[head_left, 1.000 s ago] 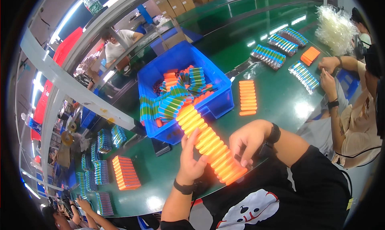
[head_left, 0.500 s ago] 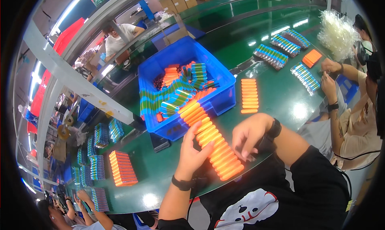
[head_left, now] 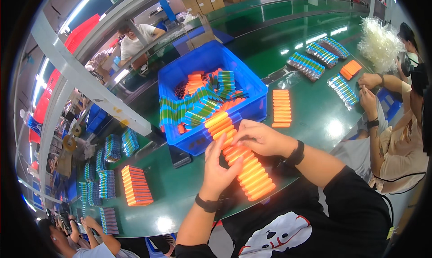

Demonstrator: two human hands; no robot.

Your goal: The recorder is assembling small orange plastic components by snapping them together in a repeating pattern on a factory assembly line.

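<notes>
A long strip of orange tube-shaped pieces (head_left: 253, 177), set side by side, slopes from the blue bin's near rim down to the table's front edge. My left hand (head_left: 217, 171) grips it from the left, thumb across the top. From the right, my right hand (head_left: 265, 140) pinches at the strip's upper part, its fingertips partly hidden and close to the left hand's fingers. The blue bin (head_left: 245, 112) holds more orange strips and blue-and-green wrapped strips (head_left: 193, 107), some draped over its left rim. Right of the bin, a shorter orange strip (head_left: 281, 108) lies flat on the table.
On the green table (head_left: 173, 186), an orange stack (head_left: 136, 187) and several blue-green bundles (head_left: 107, 184) lie at left. Wrapped packs (head_left: 306, 65), a small orange stack (head_left: 350, 70) and a heap of clear film (head_left: 381, 44) are at right. A co-worker's hands (head_left: 369, 89) work there.
My right hand has moved up and left from beside the strip's lower part onto its upper part, and its fingers have closed there. My left hand keeps its grip.
</notes>
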